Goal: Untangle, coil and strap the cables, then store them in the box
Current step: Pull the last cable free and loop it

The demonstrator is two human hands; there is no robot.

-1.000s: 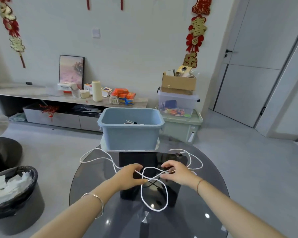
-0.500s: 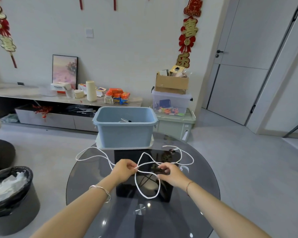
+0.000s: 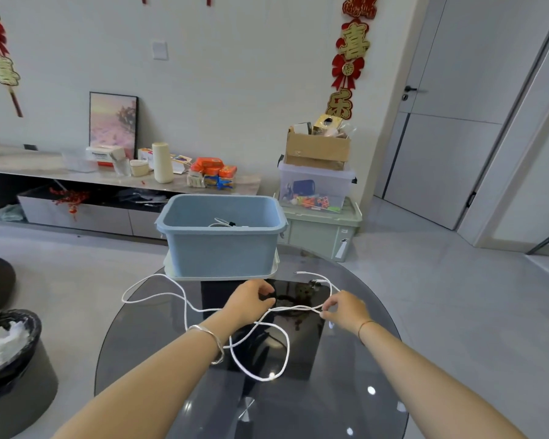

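- White cable (image 3: 298, 308) lies in loose loops on a round, dark glass counter (image 3: 346, 391), with a short stretch pulled between a person's two hands.
- Left hand (image 3: 249, 301) is near the middle of the counter, just in front of the box. Its fingers (image 3: 263, 291) are curled inward over the cable, which runs out from under the palm.
- Right hand (image 3: 346, 310) is to the right, apart from the left. Its fingers (image 3: 328, 307) and thumb pinch strands of the cable together.
- One large loop lies toward the viewer, beside the left wrist. A longer loop trails left across the counter, and a free end curves behind the right hand.
- Blue box (image 3: 222, 248), open at the top, stands on a pale lid (image 3: 219, 275) at the counter's far edge. A second light-coloured cable (image 3: 222, 222) lies inside it.
- Silver bangle (image 3: 210, 334) circles the left wrist.
- Black-lined bin (image 3: 13, 359) holding white paper stands on the floor to the left.
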